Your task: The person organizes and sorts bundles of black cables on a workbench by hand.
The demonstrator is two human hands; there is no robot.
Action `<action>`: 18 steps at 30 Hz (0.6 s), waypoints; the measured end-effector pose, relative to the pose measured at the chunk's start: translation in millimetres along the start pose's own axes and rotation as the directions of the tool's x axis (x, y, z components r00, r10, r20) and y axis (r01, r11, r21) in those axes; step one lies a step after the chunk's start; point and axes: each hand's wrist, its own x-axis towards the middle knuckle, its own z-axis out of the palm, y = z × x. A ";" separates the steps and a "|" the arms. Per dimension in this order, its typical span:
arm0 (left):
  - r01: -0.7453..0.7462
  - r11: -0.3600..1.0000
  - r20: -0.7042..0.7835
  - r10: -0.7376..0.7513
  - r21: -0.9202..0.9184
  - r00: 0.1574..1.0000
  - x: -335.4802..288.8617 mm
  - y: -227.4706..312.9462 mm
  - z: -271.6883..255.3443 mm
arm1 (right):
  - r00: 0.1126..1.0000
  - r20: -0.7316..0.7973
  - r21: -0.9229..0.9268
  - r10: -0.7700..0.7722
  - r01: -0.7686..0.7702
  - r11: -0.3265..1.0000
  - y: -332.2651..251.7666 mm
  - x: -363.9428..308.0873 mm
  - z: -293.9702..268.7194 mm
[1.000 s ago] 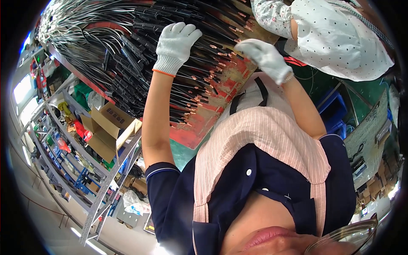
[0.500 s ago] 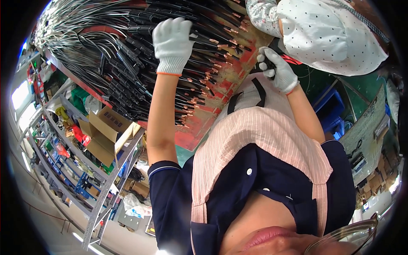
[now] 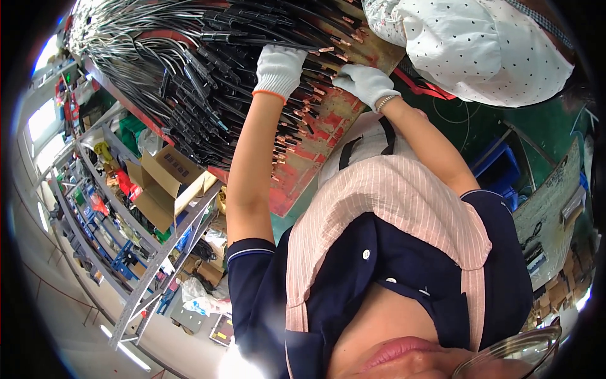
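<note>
A thick bundle of black cables (image 3: 189, 82) with bare copper ends (image 3: 297, 120) lies spread over a worn red-brown board (image 3: 309, 164). My left hand (image 3: 278, 66), in a white glove with an orange cuff, is curled over several cables near their copper ends. Just beside it, my right hand (image 3: 366, 82), also in a white glove, has its fingers pinched around a cable end at the board's far side. The hands are close together, almost touching.
Another person in a white dotted shirt (image 3: 467, 44) stands right behind the board. Grey metal shelving (image 3: 145, 252) with open cardboard boxes (image 3: 158, 183) and coloured parts runs along the left. A blue crate (image 3: 499, 170) sits on the green floor at the right.
Both hands moved farther along the cables toward the board's far side. The right hand came in toward the left hand, which went from spread flat to curled over the cables.
</note>
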 end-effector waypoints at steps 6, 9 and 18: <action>-0.065 0.998 0.078 0.064 0.003 0.995 -2.3 -5.4 3.4 | 0.995 0.090 0.334 0.033 -0.062 0.941 -28.9 -31.6 -6.8; -0.125 0.992 -0.105 0.125 0.011 0.987 -2.1 -17.6 29.5 | 0.973 0.229 0.544 0.033 -0.156 0.825 -21.7 -64.9 -4.9; -0.325 0.939 -0.419 0.251 -0.114 0.873 -15.7 -40.3 29.0 | 0.984 -0.112 0.585 0.139 -0.048 0.810 -21.8 -28.8 -0.9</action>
